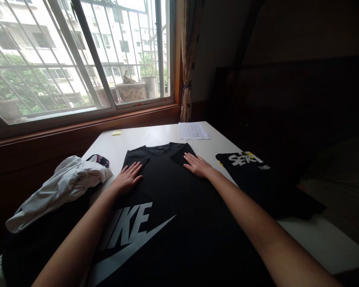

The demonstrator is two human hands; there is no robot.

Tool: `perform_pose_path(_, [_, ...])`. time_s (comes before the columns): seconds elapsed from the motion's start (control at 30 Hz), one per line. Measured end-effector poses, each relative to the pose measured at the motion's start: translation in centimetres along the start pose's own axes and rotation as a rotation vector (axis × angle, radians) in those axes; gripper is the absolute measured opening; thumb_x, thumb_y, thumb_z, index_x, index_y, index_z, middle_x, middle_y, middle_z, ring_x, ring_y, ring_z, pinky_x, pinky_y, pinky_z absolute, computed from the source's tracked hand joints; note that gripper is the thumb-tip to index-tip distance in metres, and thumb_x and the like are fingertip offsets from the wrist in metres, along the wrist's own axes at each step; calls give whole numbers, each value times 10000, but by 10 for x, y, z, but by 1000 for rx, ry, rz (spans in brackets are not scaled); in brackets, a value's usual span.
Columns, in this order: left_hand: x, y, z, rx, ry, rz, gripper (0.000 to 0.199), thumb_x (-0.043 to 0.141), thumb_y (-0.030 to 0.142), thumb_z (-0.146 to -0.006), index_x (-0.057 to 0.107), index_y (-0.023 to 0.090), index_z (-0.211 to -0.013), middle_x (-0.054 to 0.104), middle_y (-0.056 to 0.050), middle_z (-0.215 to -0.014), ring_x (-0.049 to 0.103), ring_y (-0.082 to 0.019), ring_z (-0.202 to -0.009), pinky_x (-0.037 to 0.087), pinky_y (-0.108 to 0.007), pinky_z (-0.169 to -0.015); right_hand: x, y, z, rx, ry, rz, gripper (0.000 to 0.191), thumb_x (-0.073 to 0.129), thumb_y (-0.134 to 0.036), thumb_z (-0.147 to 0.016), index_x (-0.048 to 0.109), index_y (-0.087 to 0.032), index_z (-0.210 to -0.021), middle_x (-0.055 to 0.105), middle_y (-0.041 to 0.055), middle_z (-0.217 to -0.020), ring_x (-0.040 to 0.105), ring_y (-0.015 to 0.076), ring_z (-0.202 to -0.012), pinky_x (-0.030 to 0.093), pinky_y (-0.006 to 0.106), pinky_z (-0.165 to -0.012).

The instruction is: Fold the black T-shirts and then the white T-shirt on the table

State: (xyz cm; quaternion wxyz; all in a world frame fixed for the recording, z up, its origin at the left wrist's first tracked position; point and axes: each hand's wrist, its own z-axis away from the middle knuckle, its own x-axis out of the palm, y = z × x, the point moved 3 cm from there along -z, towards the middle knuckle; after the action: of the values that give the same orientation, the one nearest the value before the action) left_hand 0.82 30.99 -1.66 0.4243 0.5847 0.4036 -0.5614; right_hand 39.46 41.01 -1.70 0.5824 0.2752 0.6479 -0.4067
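Bright light comes in through the big window [107, 59], and the far right side of the room is very dark. On the white table [137, 137] lies a black shirt [182, 207], front up, with its neck toward the far end and its short sleeves turned in. Both hands are open and flat on it, not grabbing: the left hand [125, 179] is by one sleeve [140, 159], and the right hand [199, 165] is by the other sleeve [181, 152]. If the hands press and slide, they might make wrinkles in the cloth or pull it crooked. A sleeve might flop back out if a hand lifts too fast, because it only lies there loose. The arms reach right over the shirt, so they could drag it too. The white cloth [60, 187] in a heap beside it, or the dark shirt [242, 171] on the other side, could get caught by an elbow and slip. Some of the big pale letters [134, 223] hide behind the left arm, and the bottom of the black shirt is cut off or too dark to see. The words on the papers [194, 130] are too small to read
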Motion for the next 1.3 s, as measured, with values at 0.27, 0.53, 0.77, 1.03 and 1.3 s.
perform_pose_path(0.27, [2, 1, 3, -6, -9, -9, 686, 244, 595, -1044, 179, 241, -1628, 122, -13, -1690, 100, -221, -1570, 120, -476, -1270, 3, 3, 1, -18, -14, 12, 790, 171, -688, -992, 198, -232, -1637, 116, -4, -1703, 92, 224, -1571, 74, 463, -1274])
perform_pose_path(0.53, [0, 3, 3, -6, -18, -34, 691, 232, 593, -1046, 163, 232, -1631, 126, -21, -1693, 95, -227, -1571, 121, -475, -1267, 4, 4, 1, -24, -1, -8, 778, 194, -686, -993, 208, -248, -1636, 139, 12, -1702, 110, 247, -1569, 81, 470, -1271])
perform_pose_path(0.77, [0, 3, 4, -10, -33, -43, 697, 224, 596, -1047, 151, 225, -1632, 111, -18, -1694, 83, -223, -1573, 115, -465, -1267, 3, 3, 1, -27, -13, -1, 789, 176, -692, -993, 199, -238, -1637, 120, 14, -1703, 101, 242, -1570, 80, 486, -1269])
perform_pose_path(1.03, [1, 3, 4, -11, -28, -29, 703, 220, 602, -1044, 156, 220, -1630, 117, -18, -1695, 96, -225, -1572, 124, -473, -1265, 4, 3, 1, -35, 2, 5, 778, 185, -675, -1001, 217, -224, -1634, 137, 22, -1701, 111, 242, -1569, 79, 481, -1269])
perform_pose_path(1.3, [-1, 4, 4, -14, -28, -35, 703, 225, 600, -1045, 166, 215, -1629, 121, -23, -1695, 97, -226, -1572, 121, -468, -1266, 5, 5, 0, -36, 10, -5, 764, 192, -676, -1000, 218, -251, -1634, 150, 16, -1700, 121, 249, -1567, 88, 484, -1269])
